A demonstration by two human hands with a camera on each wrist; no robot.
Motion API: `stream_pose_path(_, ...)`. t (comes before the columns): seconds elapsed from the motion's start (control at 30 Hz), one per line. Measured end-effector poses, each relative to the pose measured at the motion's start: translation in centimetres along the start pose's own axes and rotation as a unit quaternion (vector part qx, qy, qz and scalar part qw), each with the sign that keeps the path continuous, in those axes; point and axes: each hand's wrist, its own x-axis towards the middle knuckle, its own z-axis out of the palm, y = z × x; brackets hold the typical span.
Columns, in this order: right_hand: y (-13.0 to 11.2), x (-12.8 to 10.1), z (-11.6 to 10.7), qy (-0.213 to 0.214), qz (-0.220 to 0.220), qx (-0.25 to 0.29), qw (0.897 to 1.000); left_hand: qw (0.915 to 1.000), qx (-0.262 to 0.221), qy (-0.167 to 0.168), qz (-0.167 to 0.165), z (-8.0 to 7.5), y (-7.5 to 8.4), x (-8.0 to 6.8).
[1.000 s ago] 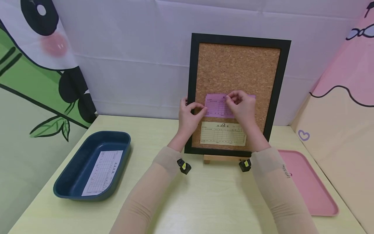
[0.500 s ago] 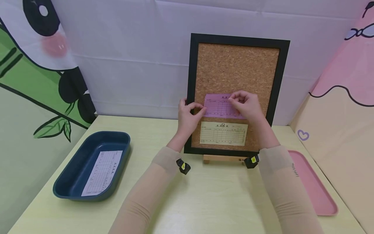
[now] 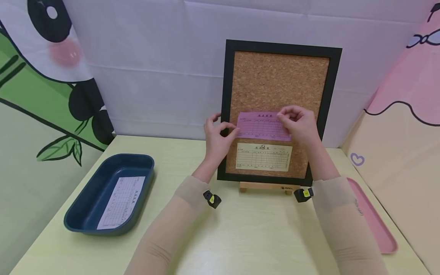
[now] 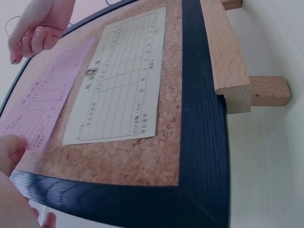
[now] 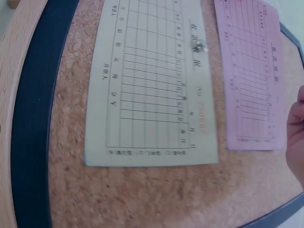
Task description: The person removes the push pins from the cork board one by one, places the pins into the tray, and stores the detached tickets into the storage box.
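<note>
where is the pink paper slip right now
In the head view, the pink paper slip lies against the black-framed cork board, just above the pinned beige slip, pinched between both hands.

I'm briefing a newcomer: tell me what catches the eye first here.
A black-framed cork board stands upright on a wooden easel at the table's far middle. Against it the left hand and right hand pinch the ends of a pink slip, above a pinned cream slip. At the left sits a dark blue tray.

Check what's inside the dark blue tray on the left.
The dark blue oval plastic tray holds one white printed form sheet, lying flat along its floor. Only bare tray floor shows around it. Whatever lies beneath the sheet is covered.
</note>
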Motion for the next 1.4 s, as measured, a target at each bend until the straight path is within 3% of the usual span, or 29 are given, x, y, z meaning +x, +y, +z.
stream_pose_path(0.4,-1.8,-1.5,-1.3,-0.001,-0.061,-0.002,0.998,0.9999,0.003,-0.016,-0.003,-1.9,1.1,-0.4)
stream_pose_path(0.9,-4.0,-4.2,-3.5,0.014,-0.108,0.044,0.993,0.9978,0.010,-0.065,0.004,-4.6,3.1,-1.2)
stream_pose_path(1.17,-5.2,-6.4,-5.3,0.032,-0.116,-0.038,0.992,0.9969,0.017,-0.071,0.030,-6.3,4.3,-1.6)
stream_pose_path(1.4,-5.5,-8.0,-7.0,0.035,-0.125,0.017,0.991,0.9970,0.023,-0.062,0.039,-8.2,5.1,-1.7)
